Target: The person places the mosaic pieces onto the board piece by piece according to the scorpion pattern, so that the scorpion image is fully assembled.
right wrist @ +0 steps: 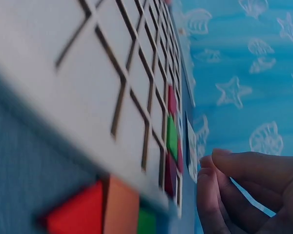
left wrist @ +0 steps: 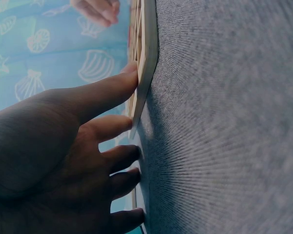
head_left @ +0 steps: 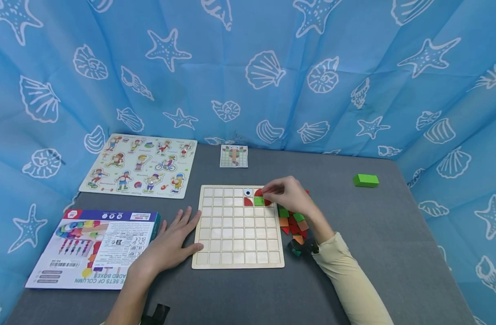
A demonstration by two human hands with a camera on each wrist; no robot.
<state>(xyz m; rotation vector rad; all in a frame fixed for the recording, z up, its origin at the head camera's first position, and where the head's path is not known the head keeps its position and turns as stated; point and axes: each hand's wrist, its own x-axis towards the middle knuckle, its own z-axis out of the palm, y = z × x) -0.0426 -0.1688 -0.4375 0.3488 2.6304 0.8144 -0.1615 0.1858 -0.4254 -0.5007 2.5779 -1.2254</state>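
Note:
A square wooden grid board lies on the grey table. In its upper right cells sit a white tile with a black dot, a green tile and several red pieces. My left hand rests with spread fingers at the board's left edge; in the left wrist view its thumb touches the rim. Above the upper right corner hovers my right hand, thumb and fingertips together. Nothing shows between them in the right wrist view, but a small tile could be hidden.
Red, green and orange pieces lie heaped right of the board. A small pattern card is behind it. Leftward are a picture board and a printed box. A green block stands far right, before the blue curtain.

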